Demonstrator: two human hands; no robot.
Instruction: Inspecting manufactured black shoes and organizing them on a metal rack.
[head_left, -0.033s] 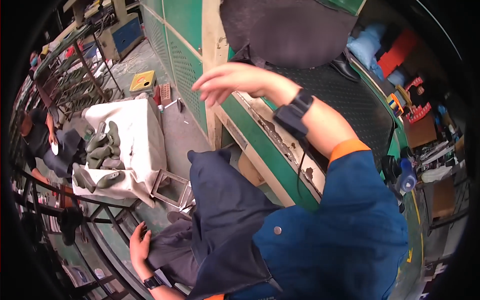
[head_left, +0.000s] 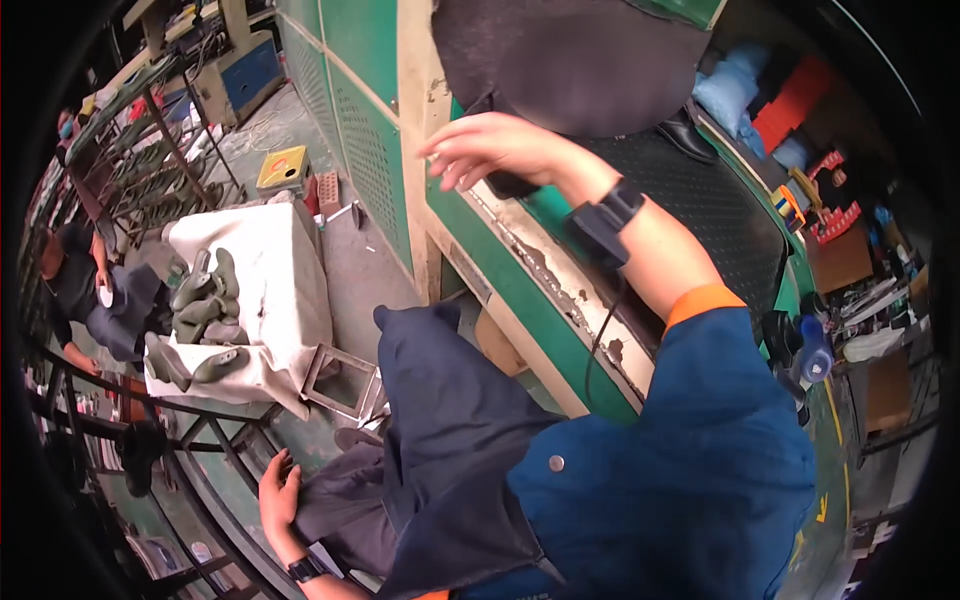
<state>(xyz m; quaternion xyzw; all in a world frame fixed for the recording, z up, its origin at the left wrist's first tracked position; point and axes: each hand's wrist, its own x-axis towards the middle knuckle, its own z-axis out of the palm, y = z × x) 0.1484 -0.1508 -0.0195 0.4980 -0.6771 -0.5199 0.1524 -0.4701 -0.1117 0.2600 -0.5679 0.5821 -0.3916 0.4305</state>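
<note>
My right hand [head_left: 495,152] reaches over the pale, chipped edge [head_left: 545,265] of a green machine, its fingers loosely bent and apart, with no object visible in it. Below a dark hanging flap [head_left: 600,75], a black textured conveyor belt [head_left: 690,215] extends to the right of that hand. One black shoe [head_left: 690,138] lies on the belt by the flap. Down at the lower left, my left hand [head_left: 280,497] hangs beside my dark-clad leg, fingers slightly spread and holding nothing visible.
On a white cloth-covered stand [head_left: 285,260] lie several olive-green shoe-shaped pieces [head_left: 205,300]. Another person [head_left: 110,290] sits behind it. Black metal rails [head_left: 190,480] curve past my left arm. A metal frame [head_left: 340,380] stands near my knees. Boxes and bags crowd the far right.
My right hand has shifted a little to the right, away from the green perforated panel. The left hand stays in nearly the same place.
</note>
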